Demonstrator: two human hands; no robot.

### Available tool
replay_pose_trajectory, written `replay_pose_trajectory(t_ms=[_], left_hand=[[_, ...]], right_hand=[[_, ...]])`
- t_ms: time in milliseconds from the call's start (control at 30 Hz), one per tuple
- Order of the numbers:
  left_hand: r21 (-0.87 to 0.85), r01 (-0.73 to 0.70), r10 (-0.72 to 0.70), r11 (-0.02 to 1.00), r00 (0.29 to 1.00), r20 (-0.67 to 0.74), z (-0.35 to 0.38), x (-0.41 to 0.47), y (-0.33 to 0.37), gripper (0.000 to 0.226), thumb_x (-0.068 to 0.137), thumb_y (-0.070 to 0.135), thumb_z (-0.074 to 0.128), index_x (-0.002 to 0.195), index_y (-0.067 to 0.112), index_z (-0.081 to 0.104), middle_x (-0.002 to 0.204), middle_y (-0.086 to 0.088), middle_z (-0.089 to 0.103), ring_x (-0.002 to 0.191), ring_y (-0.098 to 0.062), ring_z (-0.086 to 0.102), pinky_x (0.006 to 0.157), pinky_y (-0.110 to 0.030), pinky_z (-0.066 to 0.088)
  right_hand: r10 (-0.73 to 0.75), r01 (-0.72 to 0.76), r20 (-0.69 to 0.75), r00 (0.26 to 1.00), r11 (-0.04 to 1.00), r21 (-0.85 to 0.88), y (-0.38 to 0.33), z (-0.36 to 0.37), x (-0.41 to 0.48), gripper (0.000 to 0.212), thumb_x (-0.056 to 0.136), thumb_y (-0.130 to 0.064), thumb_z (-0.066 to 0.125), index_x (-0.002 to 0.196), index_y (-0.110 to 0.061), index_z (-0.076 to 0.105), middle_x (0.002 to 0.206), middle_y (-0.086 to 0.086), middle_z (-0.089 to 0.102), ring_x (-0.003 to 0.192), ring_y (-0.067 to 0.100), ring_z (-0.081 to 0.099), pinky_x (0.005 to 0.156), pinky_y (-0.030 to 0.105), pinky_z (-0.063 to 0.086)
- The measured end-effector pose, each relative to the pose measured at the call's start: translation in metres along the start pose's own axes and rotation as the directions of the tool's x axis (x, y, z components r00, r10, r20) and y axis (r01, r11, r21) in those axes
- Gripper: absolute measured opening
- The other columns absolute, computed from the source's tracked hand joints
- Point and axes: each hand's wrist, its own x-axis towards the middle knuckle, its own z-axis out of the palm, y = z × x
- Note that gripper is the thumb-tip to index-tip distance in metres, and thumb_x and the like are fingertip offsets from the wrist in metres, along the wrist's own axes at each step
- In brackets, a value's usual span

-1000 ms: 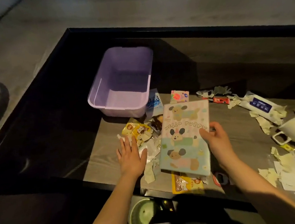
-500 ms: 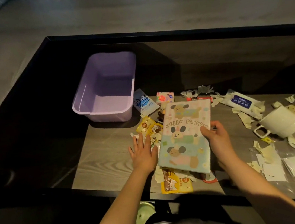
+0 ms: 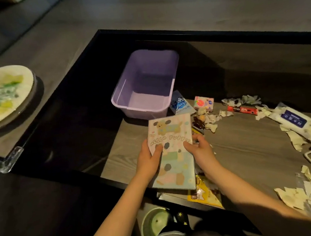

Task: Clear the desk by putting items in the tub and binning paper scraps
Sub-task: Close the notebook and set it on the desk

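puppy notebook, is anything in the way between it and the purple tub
Nothing visible does. The left hand and right hand grip the notebook just short of the empty tub. The blue packet and pink box lie to the tub's right, off the path.

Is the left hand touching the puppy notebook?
Touching. The head view shows the left hand gripping the puppy notebook by its left edge, thumb on the cover.

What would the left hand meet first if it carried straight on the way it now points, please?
Most likely the near wall of the purple tub. The left hand holds the notebook and points away over bare desk toward it. Height is hard to judge, so it might clear the rim.
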Motion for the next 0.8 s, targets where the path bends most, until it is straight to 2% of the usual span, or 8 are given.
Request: replay_pose_trajectory(t_ms=[67, 167, 267, 400, 500, 600, 667, 800], left_hand=[[-0.011, 0.037, -0.038, 0.999, 0.997, -0.068, -0.015, 0.002, -0.004, 0.037, 0.091, 0.028, 0.056, 0.123, 0.02, 0.041, 0.112, 0.005, 0.055, 0.103, -0.014, 0.055, 0.083, -0.028, 0.043], [0.096, 0.106, -0.094, 0.99, 0.988, -0.125, -0.04, 0.009, -0.019, 0.044, 0.088, 0.03, 0.06, 0.126, 0.014, 0.043, 0.114, 0.002, 0.055, 0.107, -0.019, 0.055, 0.085, -0.029, 0.044], [0.192, 0.155, -0.131, 0.969, 0.982, -0.134, -0.063, 0.018, -0.027, 0.05, 0.085, 0.035, 0.062, 0.128, 0.015, 0.046, 0.121, 0.001, 0.055, 0.113, -0.021, 0.055, 0.092, -0.035, 0.046], [0.291, 0.233, -0.2, 0.928, 0.97, -0.138, -0.082, 0.032, -0.027, 0.069, 0.079, 0.039, 0.067, 0.136, 0.016, 0.036, 0.129, -0.011, 0.044, 0.118, -0.029, 0.048, 0.1, -0.043, 0.043], [0.385, 0.242, -0.198, 0.891, 0.968, -0.152, -0.087, 0.044, -0.025, 0.073, 0.077, 0.039, 0.069, 0.136, 0.017, 0.033, 0.13, -0.013, 0.04, 0.117, -0.031, 0.046, 0.097, -0.043, 0.042], [0.446, 0.254, -0.202, 0.858, 0.966, -0.162, -0.089, 0.054, -0.022, 0.076, 0.079, 0.04, 0.068, 0.14, 0.018, 0.028, 0.133, -0.014, 0.038, 0.121, -0.033, 0.044, 0.098, -0.045, 0.041], [0.467, 0.27, -0.221, 0.842, 0.962, -0.159, -0.089, 0.06, -0.022, 0.075, 0.08, 0.041, 0.067, 0.14, 0.018, 0.027, 0.135, -0.014, 0.037, 0.123, -0.034, 0.042, 0.099, -0.046, 0.04], [0.544, 0.249, -0.218, 0.801, 0.968, -0.123, -0.087, 0.065, -0.022, 0.073, 0.083, 0.041, 0.063, 0.141, 0.018, 0.026, 0.137, -0.014, 0.036, 0.127, -0.035, 0.034, 0.101, -0.046, 0.036]], right_hand=[[0.051, -0.045, 0.067, 0.996, 0.996, -0.083, 0.002, 0.019, 0.006, 0.013, 0.089, -0.007, 0.057, 0.091, -0.017, 0.048, 0.107, 0.015, 0.064, 0.087, 0.027, 0.064, 0.074, 0.04, 0.054], [0.149, -0.112, 0.16, 0.976, 0.969, -0.221, 0.003, 0.046, 0.014, 0.017, 0.088, -0.005, 0.052, 0.1, -0.015, 0.047, 0.108, 0.009, 0.061, 0.075, 0.017, 0.059, 0.053, 0.027, 0.046], [0.235, -0.168, 0.2, 0.951, 0.938, -0.304, 0.007, 0.071, 0.022, 0.027, 0.087, -0.004, 0.052, 0.114, -0.011, 0.047, 0.12, 0.01, 0.059, 0.098, 0.024, 0.061, 0.072, 0.035, 0.055], [0.332, -0.225, 0.318, 0.888, 0.917, -0.329, 0.003, 0.094, 0.029, 0.046, 0.085, 0.005, 0.051, 0.127, -0.012, 0.044, 0.127, 0.002, 0.056, 0.116, 0.025, 0.055, 0.093, 0.042, 0.052], [0.334, -0.202, 0.385, 0.86, 0.917, -0.344, 0.001, 0.103, 0.031, 0.053, 0.085, 0.009, 0.045, 0.132, -0.015, 0.039, 0.127, -0.001, 0.052, 0.12, 0.025, 0.051, 0.095, 0.039, 0.05], [0.26, -0.083, 0.409, 0.875, 0.912, -0.402, 0.0, 0.107, 0.034, 0.062, 0.084, 0.012, 0.044, 0.139, -0.013, 0.035, 0.136, 0.008, 0.051, 0.12, 0.028, 0.051, 0.088, 0.037, 0.049], [0.214, -0.037, 0.415, 0.884, 0.918, -0.396, -0.003, 0.107, 0.035, 0.065, 0.083, 0.017, 0.041, 0.142, -0.01, 0.034, 0.139, 0.01, 0.049, 0.124, 0.027, 0.048, 0.094, 0.038, 0.047], [0.178, 0.015, 0.392, 0.903, 0.897, -0.441, -0.001, 0.106, 0.034, 0.054, 0.085, 0.006, 0.045, 0.136, -0.013, 0.043, 0.134, 0.009, 0.053, 0.12, 0.026, 0.051, 0.099, 0.038, 0.046]])
